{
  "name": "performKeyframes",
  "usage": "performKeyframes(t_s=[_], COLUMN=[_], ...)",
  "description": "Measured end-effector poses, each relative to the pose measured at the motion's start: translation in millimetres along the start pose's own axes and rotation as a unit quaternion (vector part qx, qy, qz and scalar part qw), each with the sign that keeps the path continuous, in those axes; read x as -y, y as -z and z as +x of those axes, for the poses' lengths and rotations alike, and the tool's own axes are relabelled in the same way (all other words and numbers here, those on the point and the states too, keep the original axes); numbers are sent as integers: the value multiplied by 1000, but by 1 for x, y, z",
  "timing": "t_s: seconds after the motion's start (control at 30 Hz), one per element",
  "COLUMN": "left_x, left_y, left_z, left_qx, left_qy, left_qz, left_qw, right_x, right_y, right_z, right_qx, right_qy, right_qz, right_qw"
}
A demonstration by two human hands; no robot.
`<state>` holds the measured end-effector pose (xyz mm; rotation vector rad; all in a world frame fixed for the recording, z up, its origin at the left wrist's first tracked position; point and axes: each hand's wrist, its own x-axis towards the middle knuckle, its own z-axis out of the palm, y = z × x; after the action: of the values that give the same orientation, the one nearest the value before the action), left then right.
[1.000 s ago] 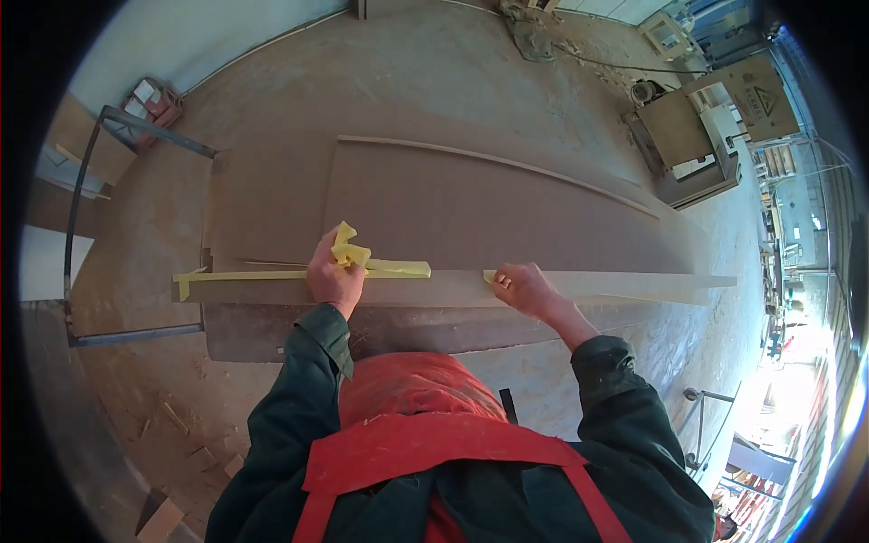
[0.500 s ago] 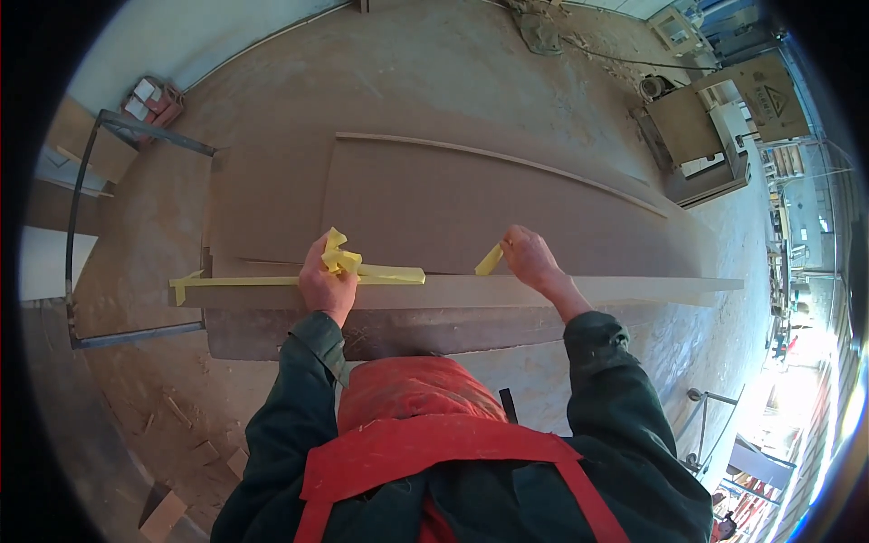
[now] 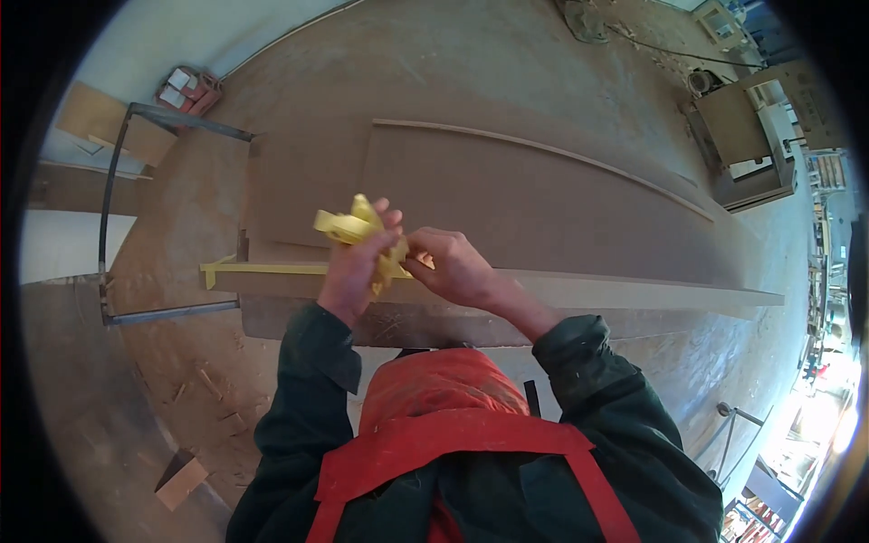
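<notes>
A: Where is the crumpled strip of yellow tape (image 3: 358, 226)?

B: Centre of the frame, above the long brown fibreboard panel (image 3: 579, 291). The left hand (image 3: 348, 271) is closed around the bunched end; the right hand (image 3: 453, 267) pinches it alongside, the two hands touching.

A: Recommended handling?

B: Probably peel low and steadily, parallel to the panel edge, to avoid tearing.

A: Orientation?

B: The flat run of tape (image 3: 267, 268) lies left to right along the panel edge, its end pointing toward the left of the frame.

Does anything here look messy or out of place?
Mostly the floor: wood offcuts and chips lie scattered at lower left. The yellow tape is crumpled into a wad between both hands, while a strip of it still lies along the long board's edge.
</notes>
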<state>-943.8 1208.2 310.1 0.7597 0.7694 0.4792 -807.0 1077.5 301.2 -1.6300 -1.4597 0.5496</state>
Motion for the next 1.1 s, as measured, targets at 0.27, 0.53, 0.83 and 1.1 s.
performKeyframes(t_s=[0.27,0.53,0.83,1.1], left_x=[-3,9,-23,-66], left_y=[-17,-9,12,67], left_z=[-18,-19,-20,-3], left_qx=[52,-18,-23,52], left_qy=[184,124,91,48], left_qz=[-30,-29,-40,-26], left_qw=[981,992,995,997], right_x=[5,-37,-20,14], right_y=[17,16,-12,-39], right_z=[-1,-47,-15,58], right_qx=[-29,-24,42,-35], right_qy=[-78,-122,-120,-166], right_qz=[55,40,100,20], right_qw=[995,991,987,985])
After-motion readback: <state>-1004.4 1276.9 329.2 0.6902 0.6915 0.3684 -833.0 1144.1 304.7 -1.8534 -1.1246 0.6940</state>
